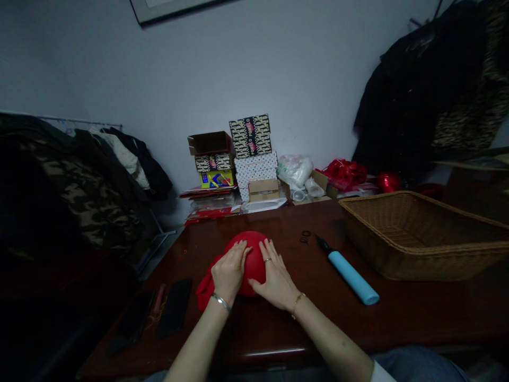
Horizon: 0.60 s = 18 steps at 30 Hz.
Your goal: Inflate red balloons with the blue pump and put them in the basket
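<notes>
A round, smooth red balloon (254, 270) sits on the dark brown table between my hands. My left hand (230, 268) is bent over its left side, fingers close together and thumb toward the top. My right hand (275, 273), with a ring on one finger, presses against the right side, its fingers stretched over the curve. Bunched red fabric (204, 289) lies beside and partly behind my left wrist; whether it joins the balloon is hidden. To the right rests a light blue balloon pump (353, 277) with a black nozzle, untouched.
A wicker basket (429, 262) stands on the right of the table, near small dark loops (305, 237). A dark phone-like slab (175, 307) lies on the left. Stacked boxes (254, 170) and plastic bags (296, 170) are behind the table. Clothes (87, 191) hang at the left.
</notes>
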Tool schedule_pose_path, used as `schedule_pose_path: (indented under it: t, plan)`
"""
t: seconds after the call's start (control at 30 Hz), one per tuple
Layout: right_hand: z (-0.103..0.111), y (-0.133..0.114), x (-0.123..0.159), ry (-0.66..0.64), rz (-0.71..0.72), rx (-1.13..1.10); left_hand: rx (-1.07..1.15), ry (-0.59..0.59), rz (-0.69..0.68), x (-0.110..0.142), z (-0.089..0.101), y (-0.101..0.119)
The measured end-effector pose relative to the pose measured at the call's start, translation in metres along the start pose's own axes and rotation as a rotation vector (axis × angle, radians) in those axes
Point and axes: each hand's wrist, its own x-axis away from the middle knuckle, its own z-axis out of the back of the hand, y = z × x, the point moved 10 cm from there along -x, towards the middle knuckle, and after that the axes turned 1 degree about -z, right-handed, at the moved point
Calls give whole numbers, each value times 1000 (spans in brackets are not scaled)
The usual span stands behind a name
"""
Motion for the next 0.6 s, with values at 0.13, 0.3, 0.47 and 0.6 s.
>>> schedule_pose_path:
  t: [0.13, 0.3, 0.47, 0.6]
  plan:
    - [3, -4, 5, 30, -58, 129, -334, 10, -232, 10, -2, 30]
    - [-10, -9, 15, 23, -73, 160, -404, -9, -274, 28, -4, 29]
    - [-24, -10, 11, 27, -47, 135, -407, 9, -267, 33, -3, 11]
    - [-34, -11, 1, 44, 5, 100, -412, 52, -278, 31, 1, 1]
